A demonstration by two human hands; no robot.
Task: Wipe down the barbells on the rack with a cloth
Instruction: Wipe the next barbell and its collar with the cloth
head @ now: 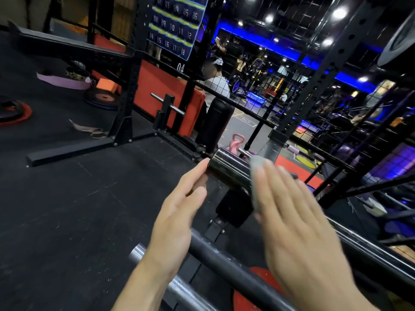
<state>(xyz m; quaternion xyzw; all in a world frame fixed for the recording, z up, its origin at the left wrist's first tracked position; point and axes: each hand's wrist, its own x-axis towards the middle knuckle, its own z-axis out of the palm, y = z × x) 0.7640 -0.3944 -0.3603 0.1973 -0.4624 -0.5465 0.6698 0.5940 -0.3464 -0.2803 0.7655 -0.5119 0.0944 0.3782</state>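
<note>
The end of a barbell (226, 168) — a dark, shiny sleeve — sat near the middle of the frame, a little right of centre, pointing toward the upper left. The left hand (177, 214) reached up from the bottom centre with its fingers straight, the fingertips (203, 167) touching the end of the sleeve and gripping nothing. The right hand (298, 223) came in from the lower right, blurred, its fingers stretched out flat over a pale cloth (258, 176) pressed against the right side of the sleeve; only the edge of the cloth showed past the fingers, and I couldn't tell whether the thumb curled round it. Below the hands, across the lower part of the frame, ran a second bar (224, 259), dark in the middle and bare steel at its left end. The black rack upright (129, 93) stood left of centre on the dark rubber floor (67, 198), and a pink kettlebell (235, 143) sat just above the sleeve.
</note>
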